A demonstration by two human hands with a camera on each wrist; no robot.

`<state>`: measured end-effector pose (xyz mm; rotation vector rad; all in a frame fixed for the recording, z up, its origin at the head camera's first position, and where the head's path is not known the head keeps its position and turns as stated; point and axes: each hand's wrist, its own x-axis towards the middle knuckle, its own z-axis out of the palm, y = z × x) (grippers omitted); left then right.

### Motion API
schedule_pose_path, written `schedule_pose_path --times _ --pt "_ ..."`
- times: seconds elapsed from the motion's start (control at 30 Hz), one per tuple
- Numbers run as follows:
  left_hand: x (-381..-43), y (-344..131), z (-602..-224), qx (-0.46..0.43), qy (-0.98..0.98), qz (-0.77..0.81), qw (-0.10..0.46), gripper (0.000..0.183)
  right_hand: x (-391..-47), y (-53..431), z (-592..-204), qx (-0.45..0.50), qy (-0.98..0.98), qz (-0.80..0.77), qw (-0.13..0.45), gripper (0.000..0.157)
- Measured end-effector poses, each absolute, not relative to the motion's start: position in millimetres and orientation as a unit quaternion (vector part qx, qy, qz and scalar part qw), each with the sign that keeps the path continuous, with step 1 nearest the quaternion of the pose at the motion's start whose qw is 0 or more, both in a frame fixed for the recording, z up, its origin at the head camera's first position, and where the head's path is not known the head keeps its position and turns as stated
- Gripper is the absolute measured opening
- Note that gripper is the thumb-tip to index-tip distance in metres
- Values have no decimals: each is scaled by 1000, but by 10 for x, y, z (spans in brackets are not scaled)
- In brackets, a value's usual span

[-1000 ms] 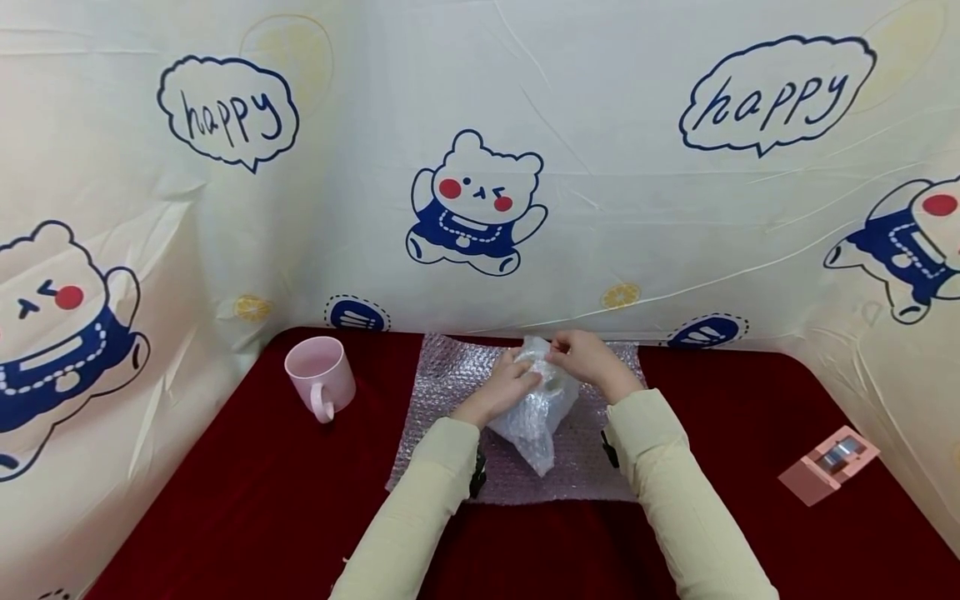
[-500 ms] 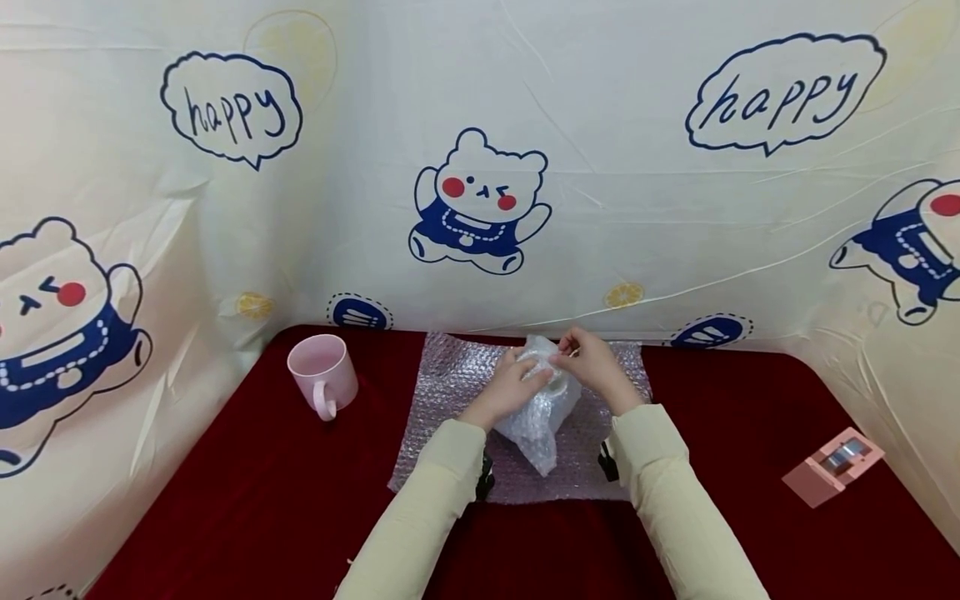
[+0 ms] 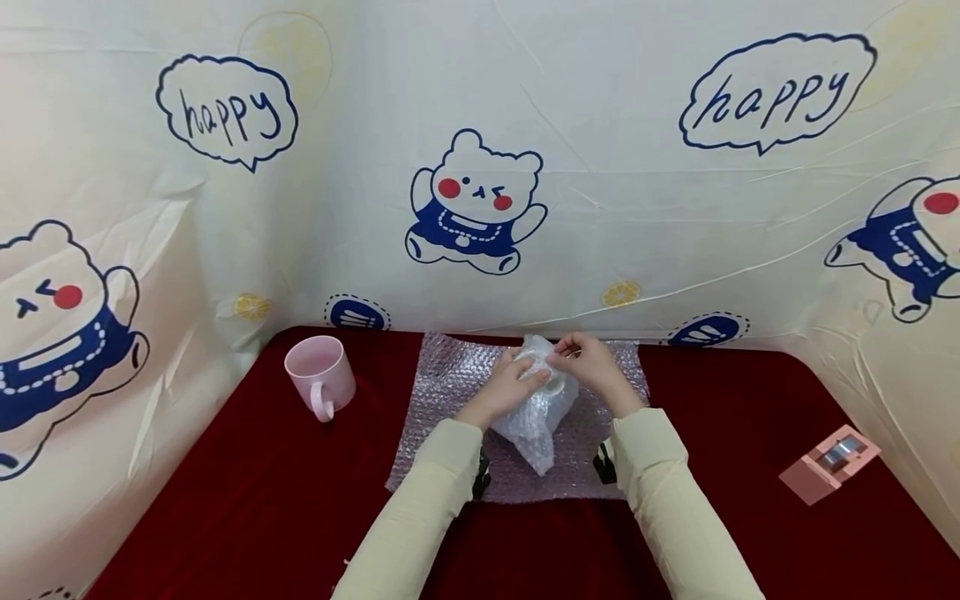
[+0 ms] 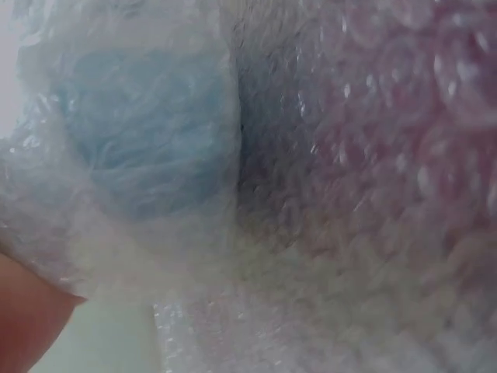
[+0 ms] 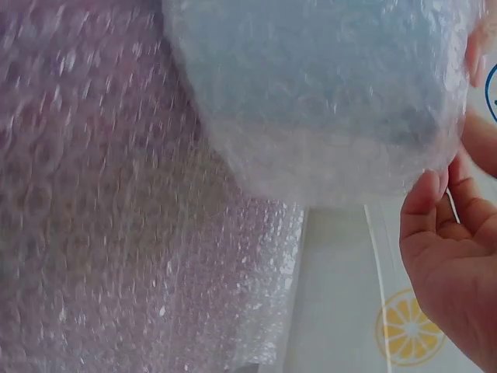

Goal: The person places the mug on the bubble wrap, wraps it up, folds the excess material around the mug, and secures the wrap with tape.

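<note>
- Centrally in the head view, slightly below mid-frame, is the bundle point(image 3: 534, 421), something wrapped in bubble wrap, with one corner pointing toward the bottom of the frame.
- Beneath it spreads a flat sheet point(image 3: 448, 379) of bubble wrap; whether the two touch, I cannot tell.
- The left hand point(image 3: 507, 387) grips the bundle's left side, its thumb lying across the wrap toward the right of the frame.
- The right hand point(image 3: 588, 367) is at the bundle's upper right, thumb and fingers pinching the edge of the wrap; the right wrist view shows this grip at its right side.
- Pale blue shows through the wrap in both wrist views, too hazy to make out; in the left wrist view a blurred fingertip sits at lower left.
- Pale sleeves point(image 3: 422, 508) come up from the bottom of the frame, with black pieces point(image 3: 604, 464) at the cuffs.
- A pink mug point(image 3: 334, 382) stands upright left of the sheet, well apart from it, handle toward the bottom of the frame.
- A pink case point(image 3: 823, 472) with a shiny panel lies at lower right.
- Dark red cloth point(image 3: 300, 517) covers the table; behind hangs a white backdrop point(image 3: 637, 217) printed with bears, orange slices and "happy" bubbles.
</note>
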<state>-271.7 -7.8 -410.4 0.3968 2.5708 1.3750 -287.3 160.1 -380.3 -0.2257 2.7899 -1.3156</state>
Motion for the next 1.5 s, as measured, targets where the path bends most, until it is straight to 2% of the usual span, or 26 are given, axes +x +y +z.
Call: schedule_pose_path --times 0.2,0.43,0.57,0.73,0.93,1.1,1.27,1.37,1.5 --pt "-2721 -158 -4029 137 896 407 108 63 -2878 1552 -3828 -64 896 -440 18 23" --pt "-2736 -249 -3991 106 854 478 175 67 -2874 1532 -3822 -59 899 -434 20 23" --pt "-2738 -251 -3991 105 846 490 184 68 -2870 1535 -3820 -57 898 -435 17 23" --pt "-2737 -225 -4000 88 835 512 184 70 -2872 1530 -3825 -62 895 -442 12 23" --pt "-2732 -216 -3994 114 856 481 152 60 -2878 1533 -3821 -58 896 -441 10 23" --pt "-2673 -246 -4004 139 872 451 127 69 -2868 1541 -3823 -50 893 -446 4 23" --pt "-2621 -299 -4029 151 856 473 145 73 -2848 1536 -3828 -47 890 -454 0 22" --pt "-2606 -329 -4037 146 839 495 169 67 -2837 1534 -3837 -48 891 -452 -3 21" --pt "-2602 -360 -4074 152 839 493 173 62 -2821 1537 -3842 -50 893 -447 -8 21"
